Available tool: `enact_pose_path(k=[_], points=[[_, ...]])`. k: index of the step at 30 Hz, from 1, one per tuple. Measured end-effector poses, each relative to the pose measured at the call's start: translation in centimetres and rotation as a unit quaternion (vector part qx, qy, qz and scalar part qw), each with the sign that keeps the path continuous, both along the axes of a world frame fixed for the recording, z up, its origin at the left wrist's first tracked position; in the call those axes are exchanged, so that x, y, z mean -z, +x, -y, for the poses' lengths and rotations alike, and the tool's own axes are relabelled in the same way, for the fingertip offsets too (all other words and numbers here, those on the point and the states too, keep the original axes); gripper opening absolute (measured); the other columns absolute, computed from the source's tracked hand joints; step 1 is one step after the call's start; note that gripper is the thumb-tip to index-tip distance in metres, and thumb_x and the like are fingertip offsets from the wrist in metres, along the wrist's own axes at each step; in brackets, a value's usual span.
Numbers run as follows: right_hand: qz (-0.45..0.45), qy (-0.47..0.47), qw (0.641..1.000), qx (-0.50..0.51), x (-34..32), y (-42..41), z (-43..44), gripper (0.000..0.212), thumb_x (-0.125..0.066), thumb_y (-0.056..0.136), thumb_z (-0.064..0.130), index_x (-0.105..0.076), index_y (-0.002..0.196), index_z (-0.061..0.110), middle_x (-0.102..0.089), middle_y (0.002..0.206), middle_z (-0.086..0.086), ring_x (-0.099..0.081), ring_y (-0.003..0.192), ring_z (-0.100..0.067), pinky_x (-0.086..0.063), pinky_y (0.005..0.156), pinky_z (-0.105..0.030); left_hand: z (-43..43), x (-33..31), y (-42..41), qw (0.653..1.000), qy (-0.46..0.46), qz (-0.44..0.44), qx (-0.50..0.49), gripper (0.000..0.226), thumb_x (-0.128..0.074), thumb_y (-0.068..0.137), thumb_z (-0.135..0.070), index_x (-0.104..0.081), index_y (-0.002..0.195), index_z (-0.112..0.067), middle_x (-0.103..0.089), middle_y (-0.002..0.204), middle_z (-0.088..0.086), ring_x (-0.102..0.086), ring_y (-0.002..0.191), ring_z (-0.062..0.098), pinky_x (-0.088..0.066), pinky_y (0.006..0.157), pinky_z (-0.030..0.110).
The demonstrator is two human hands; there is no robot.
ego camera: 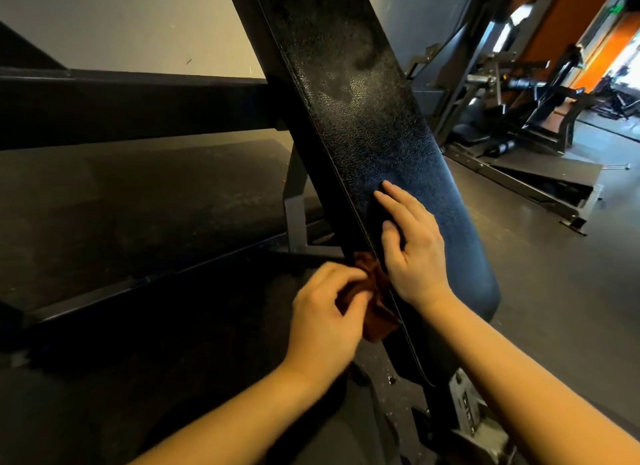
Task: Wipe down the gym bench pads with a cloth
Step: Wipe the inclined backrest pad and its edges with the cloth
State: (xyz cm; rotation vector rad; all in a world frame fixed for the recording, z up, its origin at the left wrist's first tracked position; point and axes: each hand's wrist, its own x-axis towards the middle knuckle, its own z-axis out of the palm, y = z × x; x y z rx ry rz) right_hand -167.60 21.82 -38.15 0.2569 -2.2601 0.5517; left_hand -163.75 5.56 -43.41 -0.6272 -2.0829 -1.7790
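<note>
Cloth sits bunched in the left hand, whose fingers grip it against the side edge of the tilted bench pad. Right hand lies flat and relaxed on the pad face. Bunched so small, the cloth may slip off this narrow edge, or miss the dull patches higher up.
</note>
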Motion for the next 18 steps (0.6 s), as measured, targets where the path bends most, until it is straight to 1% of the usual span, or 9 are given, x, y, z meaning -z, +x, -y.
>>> enact_pose_path(k=[2, 3, 6, 8, 10, 12, 15, 16, 18], points=[[0.001, -0.001, 1.0, -0.002, 0.0, 0.0, 0.0, 0.045, -0.048, 0.094, 0.016, -0.063, 0.136, 0.014, -0.053, 0.15, 0.001, -0.047, 0.14, -0.017, -0.036, 0.115, -0.036, 0.3, 0.5, 0.2, 0.999, -0.034, -0.001, 0.022, 0.02, -0.078, 0.082, -0.011, -0.073, 0.097, -0.023, -0.066, 0.095, -0.015, -0.066, 0.093, 0.004, -0.054, 0.085, 0.033], [0.003, -0.001, 1.0, -0.003, 0.0, 0.1, 0.0, 0.045, -0.048, 0.094, 0.016, -0.063, 0.136, 0.014, -0.053, 0.15, 0.0, -0.047, 0.14, -0.017, -0.036, 0.115, -0.036, 0.7, 0.2, -0.7, 0.999, -0.039, -0.003, 0.009, 0.019, -0.077, 0.081, -0.012, -0.072, 0.095, -0.024, -0.067, 0.093, -0.014, -0.066, 0.092, 0.004, -0.054, 0.085, 0.033], [0.003, 0.002, 1.0, -0.005, 0.0, 0.0, -0.1, 0.044, -0.048, 0.095, 0.016, -0.062, 0.137, 0.014, -0.053, 0.15, 0.0, -0.047, 0.14, -0.017, -0.035, 0.116, -0.037, 2.0, -2.4, -4.8, 0.997, 0.025, 0.016, -0.076, 0.016, -0.075, 0.084, -0.011, -0.069, 0.093, -0.023, -0.068, 0.088, -0.011, -0.065, 0.085, 0.0, -0.053, 0.08, 0.024], [0.004, 0.0, 1.0, -0.007, 0.0, 0.0, -0.2, 0.044, -0.05, 0.096, 0.014, -0.062, 0.138, 0.015, -0.053, 0.15, 0.0, -0.046, 0.141, -0.016, -0.034, 0.116, -0.035, 1.5, -3.2, -4.9, 0.994, 0.051, 0.016, -0.09, 0.015, -0.077, 0.086, -0.013, -0.069, 0.095, -0.022, -0.069, 0.089, -0.011, -0.066, 0.087, 0.002, -0.051, 0.078, 0.019], [0.008, -0.005, 1.0, -0.014, 0.0, -0.2, -0.3, 0.043, -0.051, 0.095, 0.012, -0.062, 0.137, 0.015, -0.053, 0.15, 0.0, -0.045, 0.141, -0.016, -0.033, 0.117, -0.035, -0.3, -1.6, -2.1, 0.997, 0.046, 0.025, -0.06, 0.019, -0.077, 0.086, -0.012, -0.069, 0.098, -0.024, -0.07, 0.092, -0.012, -0.067, 0.09, 0.005, -0.053, 0.082, 0.024], [0.008, -0.007, 1.0, -0.016, 0.1, -0.3, -0.6, 0.042, -0.051, 0.096, 0.013, -0.063, 0.137, 0.015, -0.053, 0.15, 0.0, -0.046, 0.141, -0.016, -0.035, 0.116, -0.037, -1.8, 1.4, 2.1, 0.999, 0.016, 0.05, 0.005, 0.023, -0.077, 0.083, -0.01, -0.07, 0.099, -0.025, -0.07, 0.096, -0.013, -0.067, 0.094, 0.006, -0.054, 0.086, 0.031], [0.01, -0.003, 1.0, -0.022, 0.2, -0.3, -0.7, 0.042, -0.05, 0.097, 0.014, -0.062, 0.137, 0.014, -0.053, 0.15, -0.001, -0.045, 0.141, -0.016, -0.033, 0.117, -0.035, -2.1, 3.5, 5.7, 0.994, -0.039, 0.069, 0.07, 0.024, -0.077, 0.079, -0.01, -0.07, 0.095, -0.026, -0.07, 0.094, -0.016, -0.067, 0.091, 0.001, -0.054, 0.086, 0.029], [0.011, -0.002, 1.0, -0.027, 0.2, -0.3, -0.7, 0.042, -0.049, 0.098, 0.015, -0.062, 0.137, 0.014, -0.053, 0.15, -0.002, -0.045, 0.141, -0.017, -0.032, 0.118, -0.033, -2.0, 3.2, 5.0, 0.994, -0.029, 0.078, 0.064, 0.022, -0.076, 0.079, -0.008, -0.07, 0.093, -0.025, -0.07, 0.09, -0.015, -0.067, 0.088, 0.0, -0.053, 0.084, 0.026], [0.013, 0.004, 1.0, -0.028, 0.2, -0.2, -0.7, 0.042, -0.048, 0.098, 0.017, -0.062, 0.138, 0.013, -0.053, 0.15, -0.003, -0.045, 0.141, -0.018, -0.031, 0.118, -0.032, -1.4, 1.5, 1.9, 0.995, 0.024, 0.1, 0.005, 0.021, -0.076, 0.082, -0.005, -0.07, 0.09, -0.023, -0.071, 0.085, -0.01, -0.066, 0.083, 0.001, -0.051, 0.079, 0.023]])
